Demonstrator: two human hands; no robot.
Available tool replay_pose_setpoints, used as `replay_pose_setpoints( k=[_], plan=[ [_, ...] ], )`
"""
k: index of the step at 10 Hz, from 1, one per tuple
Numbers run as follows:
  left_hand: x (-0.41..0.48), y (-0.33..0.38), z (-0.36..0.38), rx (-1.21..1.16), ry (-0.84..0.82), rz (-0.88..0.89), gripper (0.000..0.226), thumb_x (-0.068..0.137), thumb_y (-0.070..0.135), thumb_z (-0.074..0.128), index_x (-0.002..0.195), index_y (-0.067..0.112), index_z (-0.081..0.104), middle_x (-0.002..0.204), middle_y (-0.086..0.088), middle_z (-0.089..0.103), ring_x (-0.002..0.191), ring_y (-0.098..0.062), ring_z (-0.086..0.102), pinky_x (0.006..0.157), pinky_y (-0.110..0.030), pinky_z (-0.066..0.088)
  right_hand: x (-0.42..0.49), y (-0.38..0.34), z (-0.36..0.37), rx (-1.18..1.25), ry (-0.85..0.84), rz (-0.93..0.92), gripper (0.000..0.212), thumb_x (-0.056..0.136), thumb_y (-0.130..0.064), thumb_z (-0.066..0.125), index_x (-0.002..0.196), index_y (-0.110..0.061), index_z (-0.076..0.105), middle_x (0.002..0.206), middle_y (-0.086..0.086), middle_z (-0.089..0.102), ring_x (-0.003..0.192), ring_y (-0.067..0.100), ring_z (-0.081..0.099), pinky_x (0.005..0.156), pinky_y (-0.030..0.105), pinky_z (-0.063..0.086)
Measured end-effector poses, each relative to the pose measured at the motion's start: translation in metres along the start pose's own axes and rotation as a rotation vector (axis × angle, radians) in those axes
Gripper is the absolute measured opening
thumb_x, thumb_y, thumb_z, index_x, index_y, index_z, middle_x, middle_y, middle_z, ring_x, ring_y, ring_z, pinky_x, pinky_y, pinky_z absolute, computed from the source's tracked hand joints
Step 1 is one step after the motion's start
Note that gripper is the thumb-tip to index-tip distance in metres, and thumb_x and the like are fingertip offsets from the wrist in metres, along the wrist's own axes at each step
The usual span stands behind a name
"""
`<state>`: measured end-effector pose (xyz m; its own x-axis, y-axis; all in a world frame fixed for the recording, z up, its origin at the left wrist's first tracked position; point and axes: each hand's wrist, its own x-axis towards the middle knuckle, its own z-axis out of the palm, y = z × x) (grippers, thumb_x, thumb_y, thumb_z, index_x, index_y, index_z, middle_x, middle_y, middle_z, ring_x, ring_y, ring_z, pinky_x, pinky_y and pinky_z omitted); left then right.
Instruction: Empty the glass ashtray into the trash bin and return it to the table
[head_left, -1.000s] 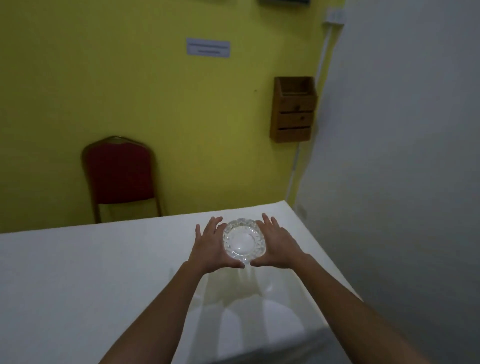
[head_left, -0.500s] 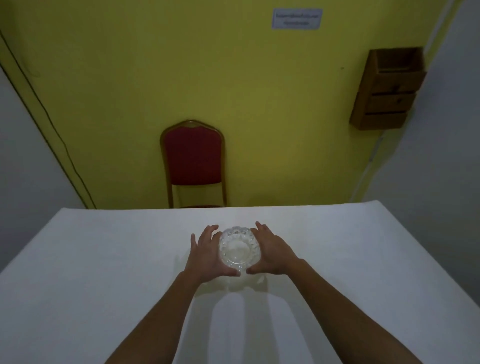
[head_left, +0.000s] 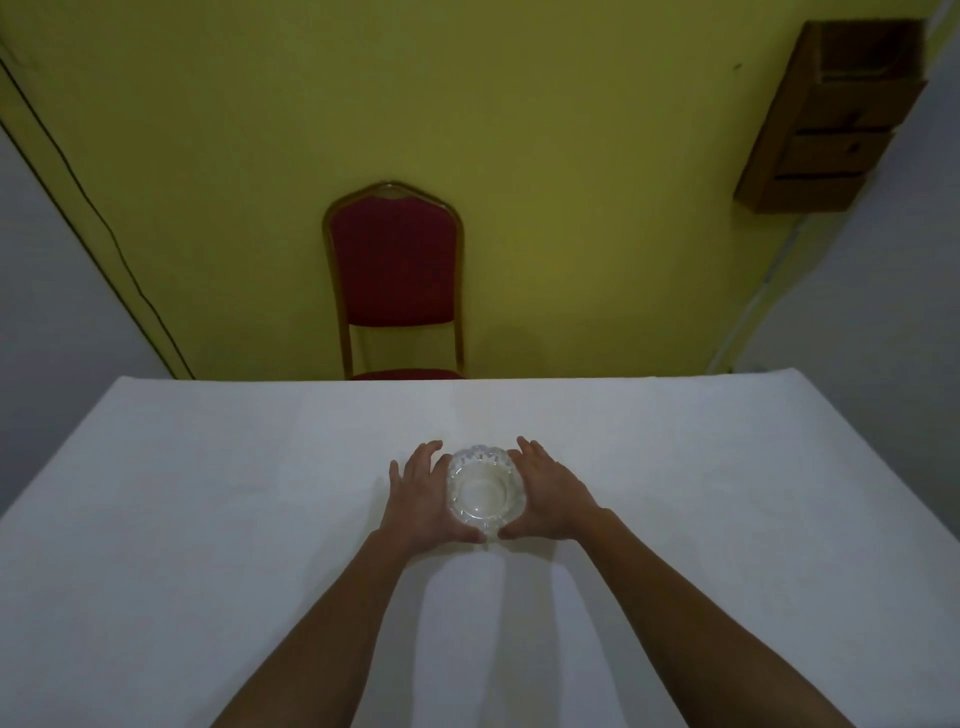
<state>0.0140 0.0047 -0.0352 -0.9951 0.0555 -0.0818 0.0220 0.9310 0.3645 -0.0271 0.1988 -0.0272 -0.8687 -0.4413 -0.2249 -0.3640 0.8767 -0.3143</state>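
I see the glass ashtray upright near the middle of the white-covered table, mouth facing up. It is clear, round, with a scalloped, cut-pattern rim and a smooth circular bowl; the bowl looks empty, with no ash or butts that I can make out. My left hand cups its left side and my right hand its right side, fingers spread along the rim and thumbs meeting at the near edge. I cannot tell whether the base is touching the cloth or sits just above it. The trash bin is out of my view.
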Motion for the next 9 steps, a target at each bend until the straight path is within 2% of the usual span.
replay_pose_setpoints(
  k=[2,3,4,5,6,7,8,9],
  plan=[
    [0.004,-0.003,0.008,0.002,-0.023,0.010,0.115,0.050,0.071,0.076,0.142,0.019,0.032,0.158,-0.006,0.015,0.147,-0.024,0.010,0.118,-0.055,0.005,0.006,0.005,0.010,-0.007,-0.038,0.008,0.120,0.056,-0.067,0.076,0.149,-0.017,0.019,0.162,0.010,0.011,0.150,0.027,0.004,0.118,0.052,0.025],
    [0.004,-0.005,0.009,-0.020,-0.038,0.025,0.115,0.051,0.068,0.078,0.143,0.017,0.031,0.158,-0.006,0.015,0.147,-0.024,0.010,0.118,-0.055,0.004,0.011,0.011,0.020,0.018,-0.043,0.022,0.128,0.048,-0.079,0.066,0.150,-0.018,0.018,0.161,0.008,0.016,0.150,0.025,0.005,0.118,0.051,0.024],
    [0.005,-0.006,0.010,0.003,-0.080,0.032,0.119,0.055,0.068,0.076,0.147,0.015,0.022,0.160,-0.005,0.012,0.148,-0.023,0.006,0.117,-0.055,0.003,0.013,0.016,0.027,0.052,-0.043,0.049,0.130,0.044,-0.082,0.060,0.149,-0.018,0.018,0.160,0.008,0.019,0.150,0.026,0.007,0.119,0.050,0.024],
    [0.005,-0.006,0.010,0.044,-0.164,0.017,0.124,0.061,0.069,0.071,0.151,0.012,0.007,0.161,-0.004,0.007,0.149,-0.022,0.001,0.117,-0.056,0.001,0.007,0.010,0.021,0.068,-0.047,0.057,0.125,0.053,-0.070,0.073,0.150,-0.017,0.017,0.161,0.010,0.015,0.150,0.027,0.005,0.119,0.051,0.023],
    [0.003,-0.004,0.007,0.078,-0.234,0.007,0.126,0.066,0.072,0.065,0.151,0.010,-0.003,0.162,-0.005,-0.001,0.149,-0.023,-0.005,0.117,-0.055,-0.003,0.003,0.005,0.014,0.035,-0.078,0.068,0.123,0.064,-0.059,0.078,0.153,-0.013,0.007,0.163,0.009,0.005,0.150,0.026,-0.001,0.120,0.052,0.017],
    [0.005,-0.001,0.000,0.153,-0.278,0.028,0.123,0.070,0.076,0.055,0.151,0.009,-0.008,0.162,-0.006,-0.008,0.149,-0.023,-0.009,0.117,-0.055,-0.007,-0.001,0.002,0.002,-0.016,-0.148,0.084,0.124,0.069,-0.058,0.076,0.153,-0.011,-0.003,0.163,0.006,-0.009,0.150,0.027,-0.010,0.120,0.054,0.009],
    [0.009,0.002,-0.015,0.187,-0.301,0.025,0.117,0.073,0.080,0.044,0.151,0.010,-0.009,0.162,-0.006,-0.009,0.149,-0.023,-0.009,0.117,-0.056,-0.006,0.000,0.001,-0.014,0.015,-0.201,0.090,0.109,0.080,-0.049,0.071,0.153,-0.011,0.000,0.163,0.007,-0.009,0.150,0.028,-0.010,0.120,0.055,0.008],
    [0.017,0.010,-0.040,0.204,-0.265,-0.027,0.105,0.081,0.078,0.029,0.151,0.010,-0.007,0.162,-0.008,-0.010,0.149,-0.023,-0.008,0.117,-0.055,-0.007,0.002,-0.005,-0.041,0.082,-0.163,0.140,0.089,0.089,-0.039,0.060,0.153,-0.010,0.005,0.164,0.007,-0.005,0.150,0.026,-0.006,0.120,0.054,0.010]
  ],
)
